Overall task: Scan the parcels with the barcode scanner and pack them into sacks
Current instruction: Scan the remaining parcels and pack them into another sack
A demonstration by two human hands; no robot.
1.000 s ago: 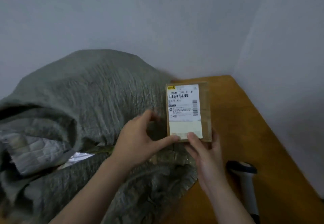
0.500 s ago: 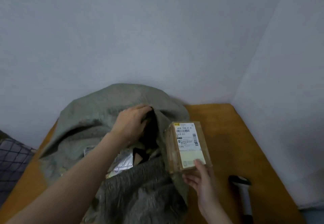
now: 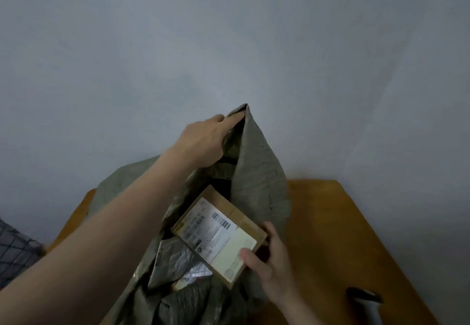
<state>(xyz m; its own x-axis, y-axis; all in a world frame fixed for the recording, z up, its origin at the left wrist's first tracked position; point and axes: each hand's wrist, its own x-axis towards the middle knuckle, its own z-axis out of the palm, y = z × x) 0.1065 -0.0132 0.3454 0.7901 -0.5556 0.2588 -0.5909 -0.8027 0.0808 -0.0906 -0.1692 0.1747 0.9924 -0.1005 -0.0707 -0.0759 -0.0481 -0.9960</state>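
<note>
We see a brown cardboard parcel [image 3: 218,233] with a white barcode label, pinched by the right hand [image 3: 272,268] in the mouth of the sack [image 3: 262,184]. The left hand [image 3: 203,144] grips the sack's raised rim. Grey packets [image 3: 178,261] lie inside.

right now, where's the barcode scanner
In the head view the barcode scanner lies at the lower right on the wooden table, just right of the right hand holding the parcel at the mouth of the sack.
</note>
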